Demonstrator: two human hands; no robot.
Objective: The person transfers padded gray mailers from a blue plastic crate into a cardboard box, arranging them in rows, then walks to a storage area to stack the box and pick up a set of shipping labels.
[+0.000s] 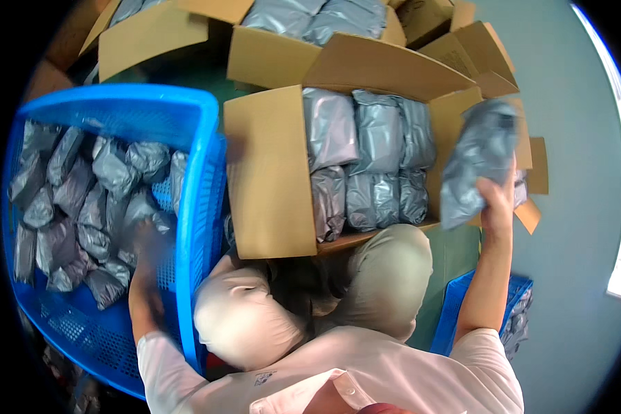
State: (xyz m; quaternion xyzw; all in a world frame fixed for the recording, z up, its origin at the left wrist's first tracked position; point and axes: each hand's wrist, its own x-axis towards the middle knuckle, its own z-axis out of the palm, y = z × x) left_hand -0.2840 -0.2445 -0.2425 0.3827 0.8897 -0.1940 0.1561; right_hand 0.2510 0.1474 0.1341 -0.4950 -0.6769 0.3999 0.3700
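Right hand (pixel 498 200) raised beside the open box (pixel 269 179), fingers clenched on the lower edge of 1 grey bag (pixel 477 160); bag held up in the air, just right of the box's right flap, drooping and creased above the grip. Looks light, carried easily by 1 hand with the arm raised; soft and limp, bending wherever unsupported; glossy plastic skin, probably slippery, so best pinched across a folded edge or around the middle rather than by a loose corner. Unlikely to be fragile, judging by the tight packing of similar bags (pixel 366 159) in the box in 2 rows. Left hand (pixel 145 241) down in the blue crate (pixel 207 179), blurred, among a heap of grey bags (pixel 83 200); cannot tell whether clenched or released. 2nd blue crate (pixel 462 303) low at right, beside the knee.
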